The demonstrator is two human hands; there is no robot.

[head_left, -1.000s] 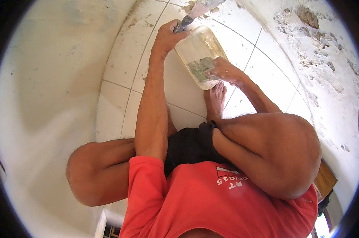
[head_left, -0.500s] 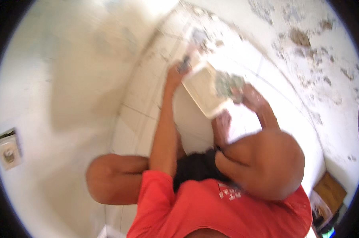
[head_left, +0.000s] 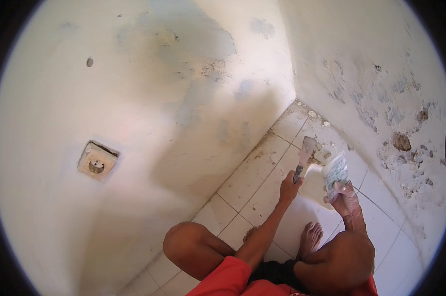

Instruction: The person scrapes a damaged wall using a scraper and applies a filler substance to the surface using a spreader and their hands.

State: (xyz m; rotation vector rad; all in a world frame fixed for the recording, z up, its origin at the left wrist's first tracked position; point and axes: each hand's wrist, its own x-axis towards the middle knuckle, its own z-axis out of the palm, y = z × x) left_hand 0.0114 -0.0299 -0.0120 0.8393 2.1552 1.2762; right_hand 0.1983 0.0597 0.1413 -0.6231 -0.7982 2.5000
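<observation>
My left hand (head_left: 289, 187) is wrapped round the dark handle of a putty knife (head_left: 307, 146), its broad, pale-smeared blade pointing away from me. In my right hand (head_left: 346, 200) is a flat, marbled green-and-white piece (head_left: 336, 171), tilted up on its edge. White residue coats these fingers. A shallow cream-white tray (head_left: 312, 187) is between my hands, low over the tiles, partly covered by the marbled piece. How much it contains I cannot tell.
Walls meet at a corner (head_left: 295, 97) ahead; the right wall has peeling, pitted patches (head_left: 401, 141). Debris (head_left: 326, 150) lies on the white floor tiles (head_left: 255, 190) near that corner. A loose-looking wall socket (head_left: 97, 161) is at left. My bare foot (head_left: 310, 239) is behind the tray.
The view has swung toward the left wall, so hands and tray appear lower and farther right. The marbled piece now stands more upright. Both hands keep their holds.
</observation>
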